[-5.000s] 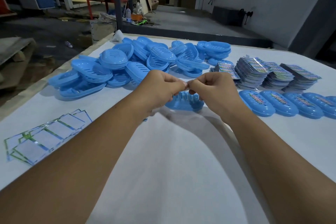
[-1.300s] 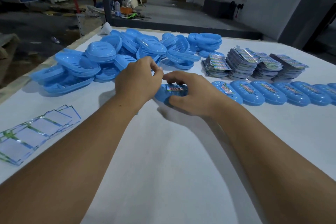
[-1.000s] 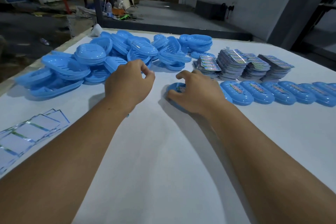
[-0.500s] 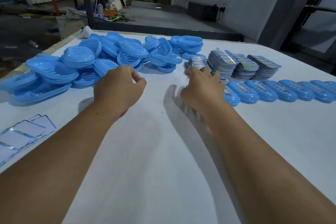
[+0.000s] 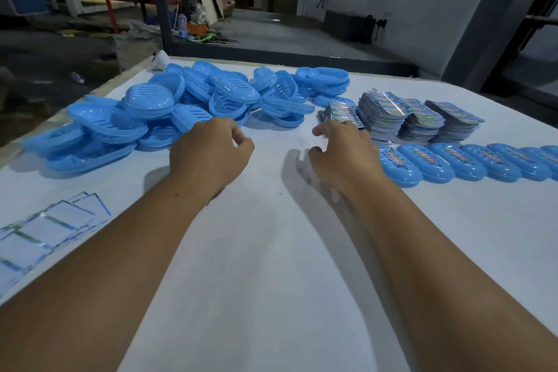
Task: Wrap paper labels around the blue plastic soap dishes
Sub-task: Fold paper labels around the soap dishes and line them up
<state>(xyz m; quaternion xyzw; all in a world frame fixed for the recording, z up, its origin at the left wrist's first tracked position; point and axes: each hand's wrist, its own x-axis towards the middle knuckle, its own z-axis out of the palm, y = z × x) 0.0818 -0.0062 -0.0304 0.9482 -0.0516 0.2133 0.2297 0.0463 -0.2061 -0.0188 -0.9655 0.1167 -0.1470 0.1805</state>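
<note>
A heap of bare blue soap dishes [image 5: 187, 106] covers the far left of the white table [image 5: 271, 266]. Stacks of colourful paper labels [image 5: 389, 113] stand at the far right. In front of them runs a row of labelled dishes [image 5: 453, 160]; the nearest one [image 5: 398, 164] lies just right of my right hand. My left hand [image 5: 211, 154] hovers at the near edge of the heap, fingers loosely curled, holding nothing. My right hand [image 5: 341, 151] reaches toward the leftmost label stack [image 5: 342, 109] with fingers relaxed and empty.
Several white backing sheets [image 5: 45, 232] with blue-green edges lie fanned at the near left. The table's left edge drops to a dark floor. Behind the table are a concrete platform, a pillar and workshop clutter.
My right hand set the freshly labelled dish at the left end of the row and let go, then moved up to the label stacks. My left hand drifted toward the heap.
</note>
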